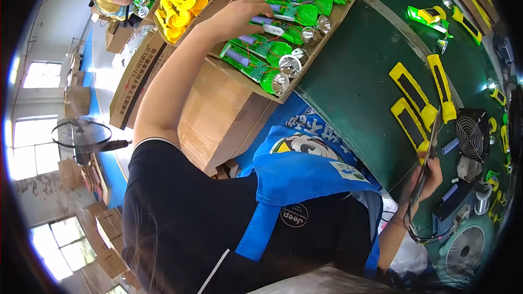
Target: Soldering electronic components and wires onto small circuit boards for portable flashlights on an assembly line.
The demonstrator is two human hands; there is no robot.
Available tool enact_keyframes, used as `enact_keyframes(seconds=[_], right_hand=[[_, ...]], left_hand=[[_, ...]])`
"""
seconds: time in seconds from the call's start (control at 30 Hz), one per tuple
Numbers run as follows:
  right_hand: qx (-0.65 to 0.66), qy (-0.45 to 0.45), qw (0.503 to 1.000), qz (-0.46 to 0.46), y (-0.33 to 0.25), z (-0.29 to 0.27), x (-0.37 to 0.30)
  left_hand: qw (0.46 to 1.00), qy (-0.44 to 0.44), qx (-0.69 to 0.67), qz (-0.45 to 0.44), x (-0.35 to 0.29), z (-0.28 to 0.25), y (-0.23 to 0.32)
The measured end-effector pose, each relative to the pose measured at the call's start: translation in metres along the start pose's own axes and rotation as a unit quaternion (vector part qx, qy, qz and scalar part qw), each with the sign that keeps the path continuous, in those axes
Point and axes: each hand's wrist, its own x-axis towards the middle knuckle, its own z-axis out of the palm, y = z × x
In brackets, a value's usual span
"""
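Her right hand [426, 177] is closed around a thin dark tool [426, 155] with black wires trailing from its lower end, held upright over the dark green worktable [348, 81]. The left hand [246, 13] reaches into a shallow cardboard tray [305, 73], fingers curled down onto a glossy green flashlight half [283, 30]; whether they have actually pinched it I cannot tell. The tray holds rows of these green shells, each with a purple cylindrical cell and a shiny silver reflector cup. Flat yellow plastic covers [414, 95] lie on the table near the right hand, beside a small black square fan [472, 135].
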Motion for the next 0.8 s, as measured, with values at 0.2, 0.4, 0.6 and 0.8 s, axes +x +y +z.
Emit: enact_keyframes(seconds=[0.2, 0.4, 0.6, 0.8], right_hand=[[-0.115, 0.106, 0.987, 0.039, -0.048, -0.028, -0.028], [0.283, 0.155, 0.929, 0.181, -0.044, -0.059, -0.031], [0.412, 0.208, 0.863, 0.206, -0.046, -0.07, -0.048], [0.495, 0.23, 0.811, 0.211, -0.044, -0.054, -0.058]], left_hand=[[0.997, -0.002, 0.05, 0.052, -0.005, 0.005, -0.008], [0.993, 0.1, -0.027, 0.05, -0.023, -0.016, -0.006], [0.967, 0.192, 0.004, 0.165, 0.009, -0.047, 0.11], [0.96, 0.036, -0.125, 0.248, 0.048, 0.062, 0.244]])
